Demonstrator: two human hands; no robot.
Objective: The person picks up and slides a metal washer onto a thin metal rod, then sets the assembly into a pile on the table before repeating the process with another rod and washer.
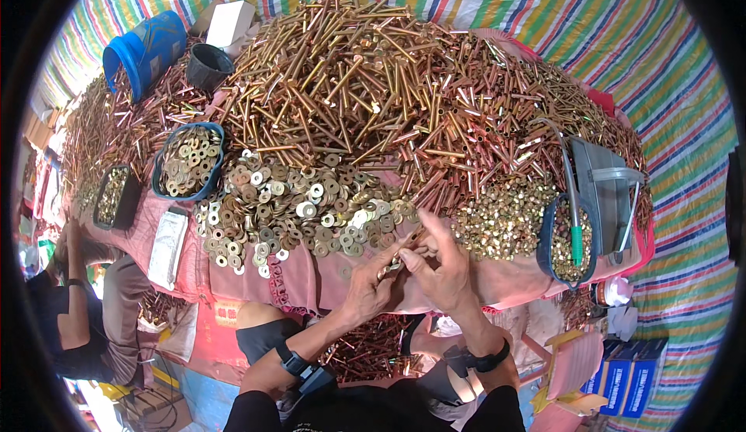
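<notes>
My left hand (371, 286) and my right hand (443, 273) meet at the near edge of the pink-covered work surface. Both are closed, fingertips together, around a slim brass-coloured bolt (414, 238) that my fingers mostly hide. Just beyond lies a spread of flat round washers (311, 203). Small shiny nuts (501, 218) are heaped to the right of my right hand. Behind them rises a large pile of long brass-coloured bolts (334, 74), with reddish metal tubes (489, 113) on its right side.
A blue basin of washers (189, 160) and a dark tray of small parts (116, 196) stand left. At right, a blue basin (569, 275) holds nuts beside a grey container (602, 191). A blue bucket (155, 51) lies far left. Another person (85, 308) sits at left.
</notes>
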